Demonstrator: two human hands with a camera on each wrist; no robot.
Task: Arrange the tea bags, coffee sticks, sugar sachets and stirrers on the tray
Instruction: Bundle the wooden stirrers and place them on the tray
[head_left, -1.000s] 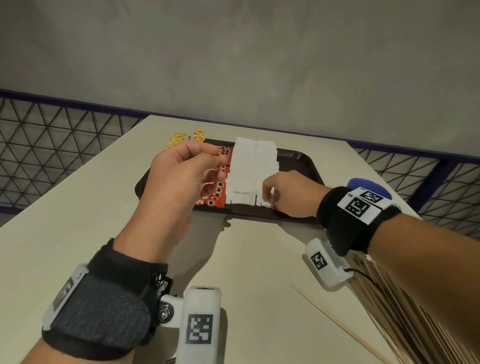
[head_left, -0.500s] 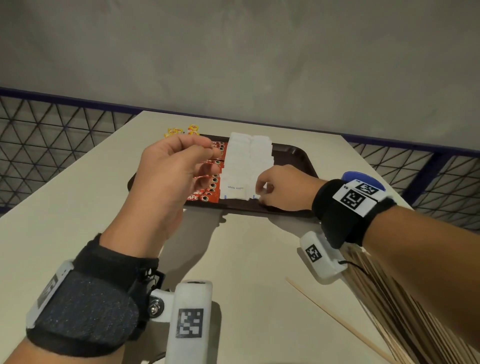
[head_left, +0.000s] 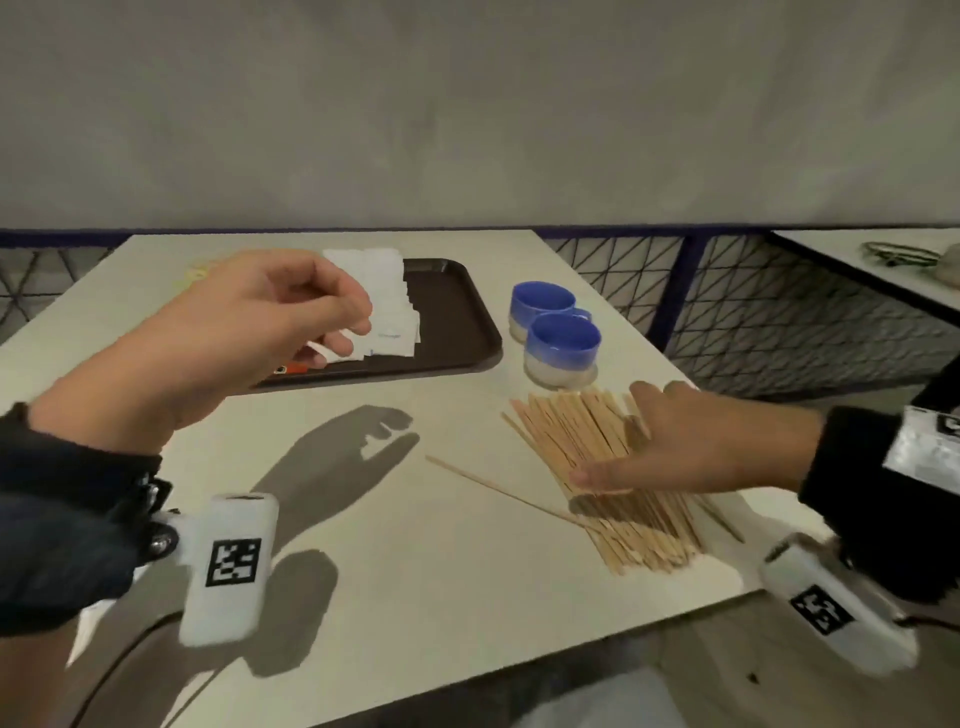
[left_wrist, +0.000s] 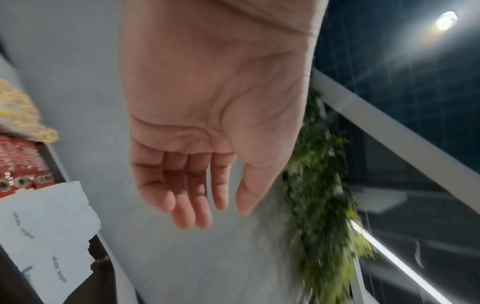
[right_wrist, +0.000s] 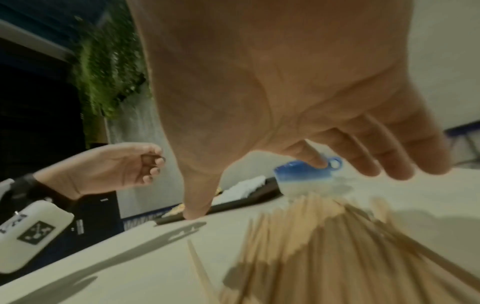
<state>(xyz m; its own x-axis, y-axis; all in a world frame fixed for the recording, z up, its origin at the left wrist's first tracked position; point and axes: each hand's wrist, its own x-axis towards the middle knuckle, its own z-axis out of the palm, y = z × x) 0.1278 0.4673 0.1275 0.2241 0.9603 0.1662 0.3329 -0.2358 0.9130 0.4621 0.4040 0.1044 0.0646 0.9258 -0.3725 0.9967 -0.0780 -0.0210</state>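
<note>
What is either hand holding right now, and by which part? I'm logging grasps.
Nothing is held. The left hand hangs loosely curled and empty above the tray; the right hand is spread open over the stirrers, not gripping them.

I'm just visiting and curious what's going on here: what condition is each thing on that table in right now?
Left hand: raised above the tray, fingers loosely curled, empty.
Right hand: open, over the stirrers.
Stirrers: loose pile on the table, not on the tray; one lies apart.
Sugar sachets: laid in rows on the tray.
Coffee sticks: on the tray, beside the sachets.
Tray: right part bare.
Blue cups: upright, side by side.
</note>
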